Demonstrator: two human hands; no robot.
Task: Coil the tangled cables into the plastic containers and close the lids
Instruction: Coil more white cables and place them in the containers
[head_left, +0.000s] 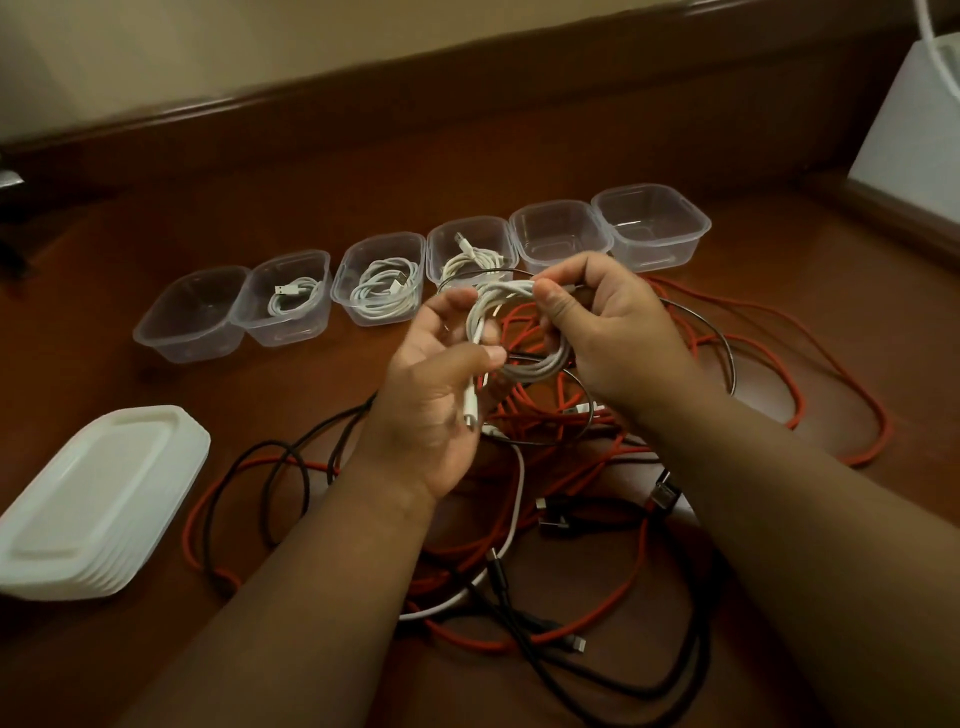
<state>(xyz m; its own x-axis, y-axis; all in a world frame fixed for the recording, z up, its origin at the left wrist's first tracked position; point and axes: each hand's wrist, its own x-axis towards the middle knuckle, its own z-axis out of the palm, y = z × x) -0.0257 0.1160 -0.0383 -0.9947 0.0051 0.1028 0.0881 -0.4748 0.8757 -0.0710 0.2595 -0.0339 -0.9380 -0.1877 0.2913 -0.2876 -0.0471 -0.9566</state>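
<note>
White cable coil; no legible labels, seemingly.

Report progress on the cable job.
Done: three containers hold coiled white cables. In hand: left hand and right hand are winding another white cable. Left: red and black cables tangled on the table, three containers empty, lids stacked, none fitted.

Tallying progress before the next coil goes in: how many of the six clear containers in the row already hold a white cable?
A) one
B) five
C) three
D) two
C: the second, third and fourth container from the left each hold a white coil; the other three look empty.
</note>
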